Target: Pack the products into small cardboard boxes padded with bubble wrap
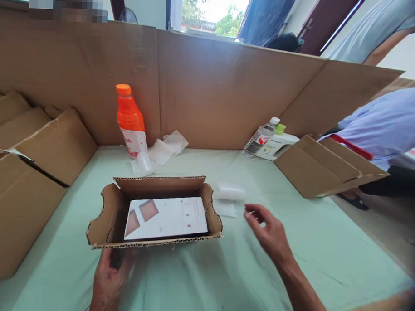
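An uncovered cardboard box (160, 184) stands in the middle with a white printed carton (171, 220) lying inside. My left hand (109, 277) is at the box's front left corner. Its thumb and fingers are spread, and the fingertips disappear behind the front edge; I cannot tell how firmly they touch it. To the right of the box my right hand (268, 232) hovers over the cloth, fingers loosely bent and parted, holding nothing. Nearest to it are a roll of clear bubble wrap (230, 192) and a flat piece of bubble wrap (226, 208).
An orange bottle (130, 121) stands behind the box, beside crumpled wrap (163, 149). Larger cardboard boxes (25, 208) fill the left side. At back right are a clear bottle (260, 139), a white container (276, 146) and another box (312, 168). A cardboard wall (209, 92) borders the table; people are beyond.
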{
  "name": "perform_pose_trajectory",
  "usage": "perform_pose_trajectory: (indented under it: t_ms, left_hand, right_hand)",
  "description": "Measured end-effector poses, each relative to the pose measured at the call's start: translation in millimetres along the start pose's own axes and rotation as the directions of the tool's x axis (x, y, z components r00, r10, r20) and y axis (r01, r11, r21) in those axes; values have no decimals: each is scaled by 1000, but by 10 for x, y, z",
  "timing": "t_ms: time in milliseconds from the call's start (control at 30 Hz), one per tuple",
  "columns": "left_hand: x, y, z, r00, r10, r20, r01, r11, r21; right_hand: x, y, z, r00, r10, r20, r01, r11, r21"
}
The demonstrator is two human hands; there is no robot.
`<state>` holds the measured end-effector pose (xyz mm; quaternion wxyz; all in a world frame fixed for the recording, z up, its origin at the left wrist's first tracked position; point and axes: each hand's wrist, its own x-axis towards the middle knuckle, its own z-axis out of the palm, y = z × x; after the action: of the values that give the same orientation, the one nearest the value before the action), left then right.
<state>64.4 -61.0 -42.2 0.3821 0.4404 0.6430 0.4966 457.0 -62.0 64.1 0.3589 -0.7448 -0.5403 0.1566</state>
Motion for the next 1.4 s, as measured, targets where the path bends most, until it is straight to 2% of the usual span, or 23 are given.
perform_pose_trajectory:
  t_ms: [67,133,167,233,333,467,533,600,667,700,767,867,967,1033,1133,1233,1300,1333,1400]
  left_hand:
    - [0,128,20,999,-29,18,30,999,-21]
    - [43,250,46,999,-32,25,32,999,-15]
    - [92,309,66,999,-20,29,20,1000,0]
    - [256,423,134,999,25,49,-27,999,38]
    - [623,572,340,989,122,80,-123,992,1]
    - [1033,654,675,977,181,112,-166,978,-129]
    - [1074,620,750,978,173,118,-154,976,-152]
    - [977,550,733,985,144,99,-128,979,-156]
    - [771,469,646,992,108,64,-98,986,-137]
    - [643,433,590,995,91,50,-85,990,-116]
    - [374,382,475,996,69,52,-67,997,-49]
    - [20,398,350,981,123,151,-133,990,57]
    - [-225,543,298,918,227,326,-252,967,34]
    - [-333,669,284,866,258,428,-264,963,-47]
    - [-442,818,234,830,255,496,-215,967,-138]
    - [-518,876,123,828,237,508,-210,971,-112]
    - [-562,864,49,786,168,595,-130,986,-107]
    - [-586,845,21,753,99,650,-39,994,-106]
    - [-635,786,-12,696,-84,713,209,974,-90]
  right_hand:
    - [-277,-191,217,965,-124,229,94,986,138]
    - [-412,-374,494,914,-223,338,159,965,208]
    - [-410,-452,629,913,-234,335,173,964,203]
    - [-275,-570,849,938,-210,275,170,972,161]
    - [101,-650,1018,952,-189,242,154,976,157]
    - [442,-539,951,950,-232,207,185,957,222]
    - [493,-373,815,951,-283,121,268,955,131]
    - [527,-159,655,941,-336,45,339,935,-102]
    - [573,37,520,936,-349,37,340,877,-340]
    - [597,105,470,941,-335,50,326,856,-402]
    - [613,141,395,953,-296,73,299,862,-409]
    - [469,-78,273,946,-289,148,320,905,-280]
    - [122,-495,82,884,-320,341,319,946,61]
    - [-128,-758,-38,826,-352,441,204,915,350]
    - [-404,-999,-84,760,-368,536,-76,768,636]
    - [-503,-1030,88,674,-370,639,-351,601,718]
    - [-476,-958,281,642,-336,689,-421,597,683]
    - [-447,-901,380,668,-280,689,-397,649,648]
    - [-401,-761,538,808,-115,578,-274,796,541]
